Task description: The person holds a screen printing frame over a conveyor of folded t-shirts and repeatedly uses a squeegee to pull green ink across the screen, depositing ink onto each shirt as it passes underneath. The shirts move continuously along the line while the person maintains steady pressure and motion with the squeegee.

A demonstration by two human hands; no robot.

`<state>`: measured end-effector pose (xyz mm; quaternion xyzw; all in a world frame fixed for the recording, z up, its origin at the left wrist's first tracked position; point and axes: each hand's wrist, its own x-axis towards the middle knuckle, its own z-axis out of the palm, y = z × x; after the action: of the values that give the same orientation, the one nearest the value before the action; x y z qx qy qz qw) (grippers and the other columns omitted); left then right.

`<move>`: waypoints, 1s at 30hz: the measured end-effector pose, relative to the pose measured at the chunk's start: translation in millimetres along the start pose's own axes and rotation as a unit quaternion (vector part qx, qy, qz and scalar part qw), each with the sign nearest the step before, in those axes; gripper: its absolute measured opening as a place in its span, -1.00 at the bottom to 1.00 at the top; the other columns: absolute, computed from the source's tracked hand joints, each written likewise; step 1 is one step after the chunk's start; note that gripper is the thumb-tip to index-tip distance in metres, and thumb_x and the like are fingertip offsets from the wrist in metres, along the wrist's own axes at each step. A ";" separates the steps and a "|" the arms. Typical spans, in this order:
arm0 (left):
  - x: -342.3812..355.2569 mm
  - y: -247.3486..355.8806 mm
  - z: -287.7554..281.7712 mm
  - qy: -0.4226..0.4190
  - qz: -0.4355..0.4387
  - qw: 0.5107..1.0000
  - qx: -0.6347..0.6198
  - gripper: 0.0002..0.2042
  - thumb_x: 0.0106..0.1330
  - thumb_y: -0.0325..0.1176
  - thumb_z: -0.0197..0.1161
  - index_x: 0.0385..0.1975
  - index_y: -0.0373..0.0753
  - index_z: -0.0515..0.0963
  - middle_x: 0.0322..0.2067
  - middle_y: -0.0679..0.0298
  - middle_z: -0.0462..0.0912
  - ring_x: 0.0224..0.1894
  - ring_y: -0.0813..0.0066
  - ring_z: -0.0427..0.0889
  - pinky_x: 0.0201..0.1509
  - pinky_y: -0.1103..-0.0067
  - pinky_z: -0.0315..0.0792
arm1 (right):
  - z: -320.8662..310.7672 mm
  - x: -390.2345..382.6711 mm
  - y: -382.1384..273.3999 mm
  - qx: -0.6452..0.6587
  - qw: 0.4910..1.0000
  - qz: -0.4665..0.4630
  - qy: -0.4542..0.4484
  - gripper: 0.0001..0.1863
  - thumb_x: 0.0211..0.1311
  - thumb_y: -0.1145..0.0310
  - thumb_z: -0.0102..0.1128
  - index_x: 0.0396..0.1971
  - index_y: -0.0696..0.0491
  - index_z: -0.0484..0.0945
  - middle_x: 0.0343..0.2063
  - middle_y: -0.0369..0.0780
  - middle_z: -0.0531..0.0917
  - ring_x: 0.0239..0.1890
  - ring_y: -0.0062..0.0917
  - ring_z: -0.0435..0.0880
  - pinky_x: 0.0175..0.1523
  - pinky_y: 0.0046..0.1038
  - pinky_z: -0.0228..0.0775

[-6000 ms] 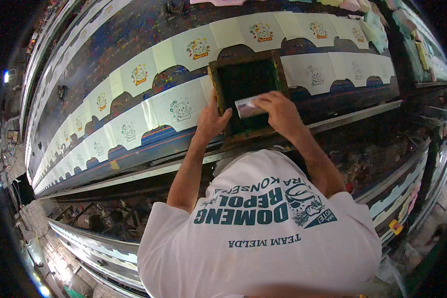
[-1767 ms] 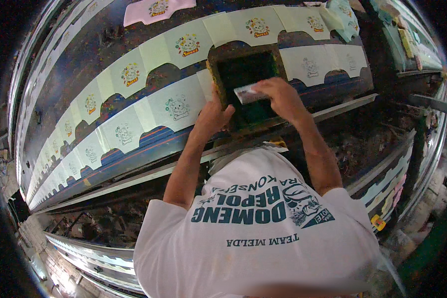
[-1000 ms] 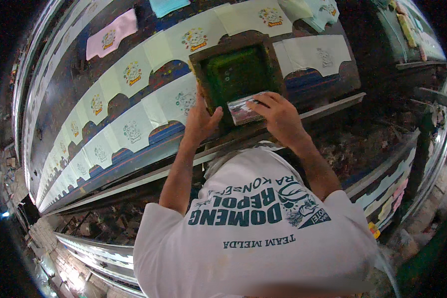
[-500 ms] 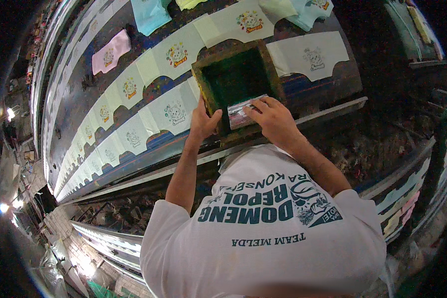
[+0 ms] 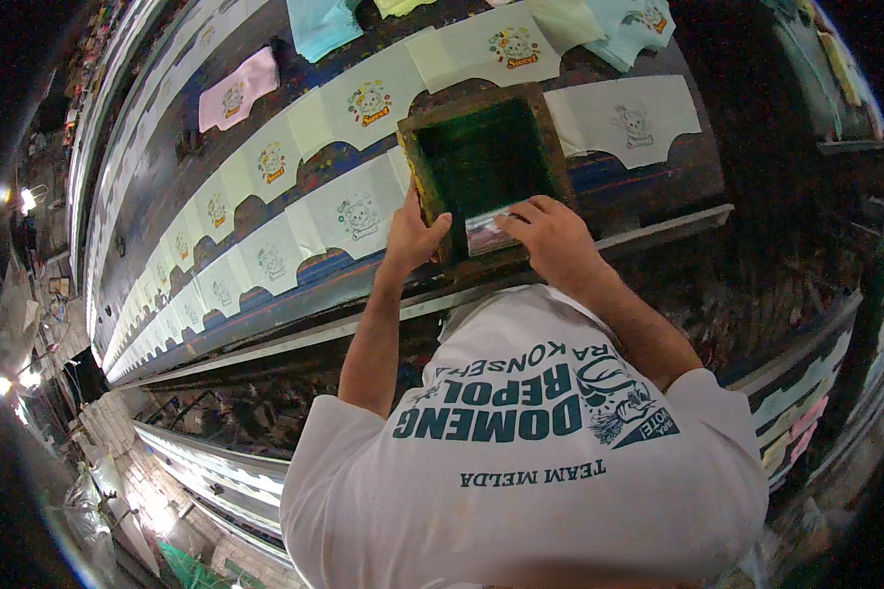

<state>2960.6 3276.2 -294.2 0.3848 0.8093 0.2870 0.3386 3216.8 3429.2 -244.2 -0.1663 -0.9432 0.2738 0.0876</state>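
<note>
A wooden-framed printing screen (image 5: 558, 147) with a dark green mesh lies over the row of white cloth pieces nearest me. My left hand (image 5: 414, 236) is closed around the left side of its frame, with the thumb on top. Inside the frame, at the end nearest me, a squeegee (image 5: 485, 230) with a pale, shiny upper edge stands on the mesh. My right hand (image 5: 560, 238) grips it from the right, fingers curled over its top; its blade is hidden. To the right of the screen lies a white cloth piece (image 5: 668, 113) with a thin dark outline of a cartoon animal.
More white cloth pieces (image 5: 309, 231) run leftward along the long dark table (image 5: 157, 201); those in the farther row bear coloured prints. Pink cloth (image 5: 257, 77) and light blue cloth (image 5: 322, 27) lie farther back. A pale rail (image 5: 663, 228) edges the table near me.
The whole view has shifted slightly, so the table and screen appear farther right. Both hands keep their hold, and the squeegee stays at the screen's near end.
</note>
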 end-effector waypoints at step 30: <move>-7.6 9.4 -2.7 -0.024 0.042 0.998 -0.047 0.05 0.31 -0.28 0.39 0.70 -0.36 -0.16 0.00 -0.34 0.76 0.02 -0.39 0.77 0.20 0.06 0.64 | -14.6 112.6 44.7 0.050 0.998 0.029 -0.004 -0.48 0.12 0.64 0.25 0.07 -0.09 0.82 -0.14 -0.08 0.83 0.05 -0.12 0.78 0.25 -0.09 0.56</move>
<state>2966.1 3274.5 -283.3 0.4092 0.7696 0.3293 0.3630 3127.8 3512.6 -248.0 -0.1884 -0.9234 0.3235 0.0844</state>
